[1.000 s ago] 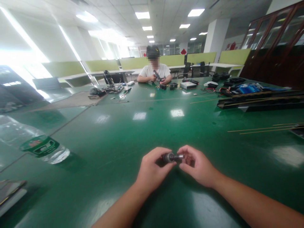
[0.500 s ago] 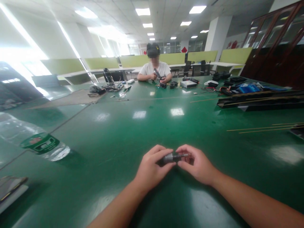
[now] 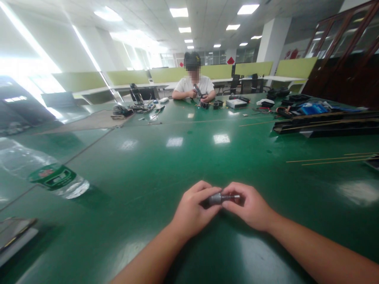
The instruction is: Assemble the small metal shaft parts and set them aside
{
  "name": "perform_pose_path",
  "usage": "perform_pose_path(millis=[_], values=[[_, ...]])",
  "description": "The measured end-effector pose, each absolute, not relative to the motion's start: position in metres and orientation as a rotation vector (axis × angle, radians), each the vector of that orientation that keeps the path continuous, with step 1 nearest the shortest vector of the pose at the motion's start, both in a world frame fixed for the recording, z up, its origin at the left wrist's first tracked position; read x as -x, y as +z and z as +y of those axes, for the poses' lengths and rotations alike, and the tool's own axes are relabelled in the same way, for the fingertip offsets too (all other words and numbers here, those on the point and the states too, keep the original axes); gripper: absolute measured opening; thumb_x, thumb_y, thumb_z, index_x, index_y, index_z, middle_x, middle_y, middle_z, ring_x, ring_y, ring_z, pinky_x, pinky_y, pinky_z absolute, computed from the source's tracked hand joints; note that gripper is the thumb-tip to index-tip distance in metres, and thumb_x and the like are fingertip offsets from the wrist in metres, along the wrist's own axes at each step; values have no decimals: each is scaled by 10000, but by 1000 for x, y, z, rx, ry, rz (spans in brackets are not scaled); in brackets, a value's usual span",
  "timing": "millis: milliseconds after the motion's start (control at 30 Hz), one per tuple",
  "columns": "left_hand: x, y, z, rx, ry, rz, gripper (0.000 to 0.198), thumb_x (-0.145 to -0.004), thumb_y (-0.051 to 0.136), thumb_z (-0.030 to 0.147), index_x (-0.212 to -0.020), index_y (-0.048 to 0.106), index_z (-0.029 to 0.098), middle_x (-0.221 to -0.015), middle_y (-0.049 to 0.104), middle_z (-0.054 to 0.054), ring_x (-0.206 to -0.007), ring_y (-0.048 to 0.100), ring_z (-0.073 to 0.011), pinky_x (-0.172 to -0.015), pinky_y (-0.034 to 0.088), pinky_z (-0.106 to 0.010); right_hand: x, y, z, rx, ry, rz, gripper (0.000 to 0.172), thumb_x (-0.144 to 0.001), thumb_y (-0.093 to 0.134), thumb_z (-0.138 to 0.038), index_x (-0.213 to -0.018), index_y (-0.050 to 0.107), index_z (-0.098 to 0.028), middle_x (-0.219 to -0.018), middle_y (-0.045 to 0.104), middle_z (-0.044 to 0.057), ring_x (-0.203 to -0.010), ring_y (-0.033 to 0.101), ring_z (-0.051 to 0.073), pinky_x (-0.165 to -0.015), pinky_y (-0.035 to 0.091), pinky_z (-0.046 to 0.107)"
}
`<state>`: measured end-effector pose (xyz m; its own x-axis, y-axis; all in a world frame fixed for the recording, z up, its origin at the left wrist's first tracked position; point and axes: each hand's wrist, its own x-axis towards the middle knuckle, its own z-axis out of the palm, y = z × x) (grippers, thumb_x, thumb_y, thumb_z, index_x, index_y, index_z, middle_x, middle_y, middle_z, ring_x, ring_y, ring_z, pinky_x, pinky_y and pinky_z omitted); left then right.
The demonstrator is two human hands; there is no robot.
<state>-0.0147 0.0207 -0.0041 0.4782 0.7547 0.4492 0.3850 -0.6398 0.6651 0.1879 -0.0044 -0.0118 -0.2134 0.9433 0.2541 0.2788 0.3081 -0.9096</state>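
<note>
Low over the green table, a small tool-like part lies level between my two hands. It has a grey cylindrical body, a narrower dark middle and a thin bright metal shaft pointing right. My left hand is closed round the grey body, thumb below and fingers above, hiding its left end. My right hand curls round the narrow part, with thumb and forefinger at the dark middle. The shaft tip shows in front of its curled fingers. Blur keeps the part's exact kind from showing.
A water bottle lies on its side at the left, with a flat phone-like object nearer me. Thin yellowish rods and black rails are at the right. Across the table sits a person holding a dark tool.
My right thumb and forefinger have closed in on the narrow dark section. Both hands and the part sit slightly further right in view, along with the whole scene.
</note>
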Motion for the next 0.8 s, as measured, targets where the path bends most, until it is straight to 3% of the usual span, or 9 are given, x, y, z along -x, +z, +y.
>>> perform_pose_path(millis=[433, 800], values=[[14, 1, 20, -2214, 1002, 991, 259, -783, 742, 210, -1040, 741, 236, -947, 681, -56, -861, 642, -177, -764, 526, -296, -191, -14, -2, 1157, 936, -1708, 53, -796, 701, -208, -845, 700, -188, -808, 673, 27, -752, 611, 183, -672, 478, 274], [17, -1, 21, -2229, 1047, 1006, 279, -771, 743, 180, -1042, 736, 243, -964, 675, -49, -871, 643, -172, -763, 525, -285, -189, -17, -3, 1206, 994, -1637, 123, -809, 712, -292, -830, 690, -173, -786, 668, 21, -710, 603, 171, -646, 463, 270]])
